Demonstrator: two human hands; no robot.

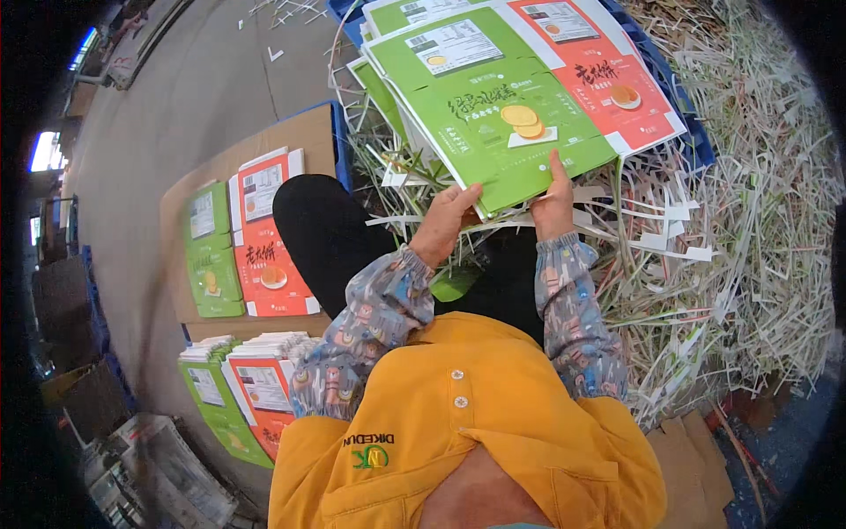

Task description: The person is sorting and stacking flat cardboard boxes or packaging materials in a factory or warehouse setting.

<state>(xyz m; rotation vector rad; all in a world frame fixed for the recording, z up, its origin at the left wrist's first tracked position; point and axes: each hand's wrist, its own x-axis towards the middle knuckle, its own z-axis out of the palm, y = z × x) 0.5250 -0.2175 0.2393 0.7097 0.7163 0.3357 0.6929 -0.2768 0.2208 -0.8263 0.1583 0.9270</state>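
1. We hold, with both hands, the near end of the green printed sheets (pixel 476 84); these lie in front of us, at the upper middle, and their picture of round yellow cakes is turned up.
2. Our left hand (pixel 443 222) is at the near left corner. The thumb presses over the edge; the other fingers are mostly hidden, so we cannot tell if they are spread.
3. Our right hand (pixel 553 204) grips the near edge, further to the right. Its thumb lies flat on the green face, and the sheets are pinched between it and the fingers below, which we see only partly.
4. Just beside the green ones, on the right, are red printed sheets (pixel 592 75), and a blue tray (pixel 701 137) shows beyond their edge.
5. Many thin paper strips (pixel 758 212) are heaped at the right.
6. At our left, a green stack (pixel 211 251) and a red stack (pixel 269 229) lie side by side on brown cardboard (pixel 313 141).
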